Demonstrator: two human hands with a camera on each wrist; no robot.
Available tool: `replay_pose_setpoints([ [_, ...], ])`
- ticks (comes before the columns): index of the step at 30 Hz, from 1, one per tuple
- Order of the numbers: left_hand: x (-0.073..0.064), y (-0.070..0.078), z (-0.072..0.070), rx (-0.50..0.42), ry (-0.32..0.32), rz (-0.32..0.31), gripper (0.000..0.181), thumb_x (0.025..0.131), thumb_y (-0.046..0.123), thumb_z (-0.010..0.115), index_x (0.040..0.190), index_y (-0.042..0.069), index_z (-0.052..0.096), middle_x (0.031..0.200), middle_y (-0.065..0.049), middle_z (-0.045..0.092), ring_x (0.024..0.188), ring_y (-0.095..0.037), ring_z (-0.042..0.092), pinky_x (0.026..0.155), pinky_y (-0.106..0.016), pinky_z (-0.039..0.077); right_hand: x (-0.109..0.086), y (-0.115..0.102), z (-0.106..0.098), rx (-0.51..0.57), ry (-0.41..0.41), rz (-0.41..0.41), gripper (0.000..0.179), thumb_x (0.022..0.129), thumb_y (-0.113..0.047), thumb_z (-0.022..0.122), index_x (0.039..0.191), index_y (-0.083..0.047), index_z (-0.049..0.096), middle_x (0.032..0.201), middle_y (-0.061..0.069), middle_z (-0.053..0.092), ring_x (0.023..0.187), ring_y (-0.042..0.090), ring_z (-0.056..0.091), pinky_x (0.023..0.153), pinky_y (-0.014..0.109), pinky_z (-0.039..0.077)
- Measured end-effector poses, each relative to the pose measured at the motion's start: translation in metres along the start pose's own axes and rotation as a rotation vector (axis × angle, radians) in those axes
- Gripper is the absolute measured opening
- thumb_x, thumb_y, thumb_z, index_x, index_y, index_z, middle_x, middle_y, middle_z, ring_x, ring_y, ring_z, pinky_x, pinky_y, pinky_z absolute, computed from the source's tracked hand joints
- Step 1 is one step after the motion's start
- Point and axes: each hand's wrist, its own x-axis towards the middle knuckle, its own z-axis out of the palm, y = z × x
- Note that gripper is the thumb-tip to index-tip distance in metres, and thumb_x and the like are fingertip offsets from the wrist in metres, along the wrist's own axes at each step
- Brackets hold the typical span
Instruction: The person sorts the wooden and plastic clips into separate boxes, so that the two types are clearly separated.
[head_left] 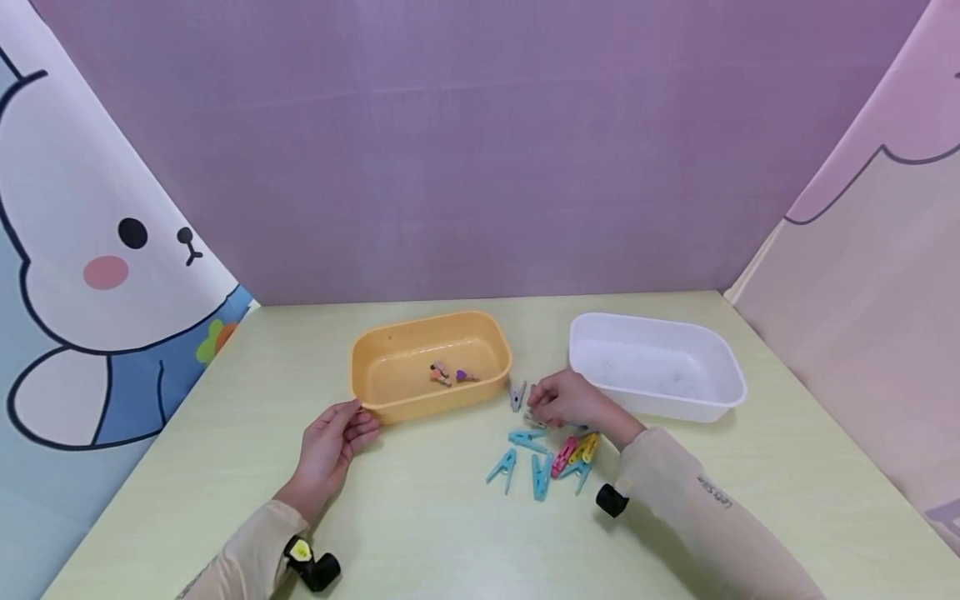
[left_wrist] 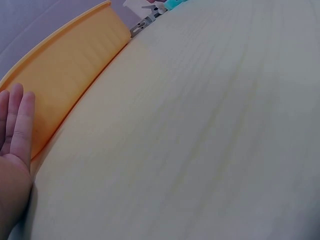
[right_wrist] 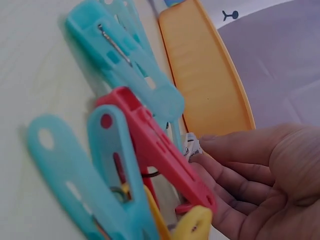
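My left hand rests at the near left corner of the orange basin, its fairly straight fingers against the outer wall. A few small clips lie inside that basin. Between the two basins, my right hand pinches a light grey clothespin between thumb and fingertips, low over the table. Another grey clothespin lies beside the orange basin's right end. Close to the right hand lie several blue clothespins, a pink clothespin and yellow clothespins, partly overlapping.
A white basin stands behind the right forearm, at the right of the table. A purple backdrop rises at the table's far edge, with printed cloth panels on both sides.
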Motion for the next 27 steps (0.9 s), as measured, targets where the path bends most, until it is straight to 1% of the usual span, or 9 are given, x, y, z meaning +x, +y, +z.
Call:
replay_pose_setpoints([
  [8, -0.001, 0.001, 0.001, 0.009, 0.001, 0.001, 0.025, 0.104, 0.013, 0.054, 0.083, 0.012, 0.067, 0.080, -0.004, 0.069, 0.076, -0.015, 0.071, 0.082, -0.032, 0.060, -0.001, -0.004, 0.003, -0.161, -0.012, -0.045, 0.012, 0.085, -0.004, 0.075, 0.097, -0.007, 0.076, 0.079, -0.002, 0.068, 0.065, 0.013, 0.061, 0.059, 0.026, 0.054],
  [11, -0.001, 0.001, 0.001, 0.006, 0.006, -0.007, 0.024, 0.104, 0.013, 0.054, 0.084, 0.012, 0.067, 0.080, -0.004, 0.069, 0.076, -0.015, 0.071, 0.082, -0.032, 0.060, -0.001, -0.007, 0.006, -0.198, -0.022, -0.045, 0.012, 0.084, -0.005, 0.077, 0.095, -0.008, 0.076, 0.080, -0.003, 0.067, 0.067, 0.013, 0.061, 0.060, 0.025, 0.055],
  [15, -0.001, 0.001, 0.002, 0.006, 0.013, -0.017, 0.023, 0.104, 0.014, 0.055, 0.085, 0.011, 0.067, 0.080, -0.004, 0.069, 0.077, -0.015, 0.071, 0.082, -0.033, 0.060, -0.003, -0.012, 0.011, -0.212, -0.036, -0.025, 0.011, 0.084, -0.004, 0.076, 0.095, -0.008, 0.077, 0.081, -0.002, 0.064, 0.070, 0.014, 0.059, 0.063, 0.025, 0.054],
  [20, -0.001, 0.001, 0.002, -0.003, 0.012, -0.016, 0.023, 0.104, 0.013, 0.055, 0.085, 0.011, 0.067, 0.080, -0.005, 0.069, 0.076, -0.016, 0.072, 0.081, -0.033, 0.060, -0.005, -0.014, 0.013, -0.224, -0.028, -0.010, 0.012, 0.084, -0.002, 0.076, 0.094, -0.008, 0.078, 0.081, -0.002, 0.064, 0.071, 0.014, 0.058, 0.064, 0.025, 0.054],
  [27, 0.000, 0.001, 0.002, 0.001, 0.011, -0.013, 0.022, 0.104, 0.014, 0.055, 0.085, 0.010, 0.067, 0.080, -0.005, 0.069, 0.076, -0.016, 0.072, 0.081, -0.033, 0.060, -0.005, -0.014, 0.014, -0.196, -0.037, 0.016, 0.014, 0.084, -0.003, 0.077, 0.096, -0.010, 0.078, 0.083, -0.001, 0.063, 0.073, 0.015, 0.057, 0.065, 0.025, 0.053],
])
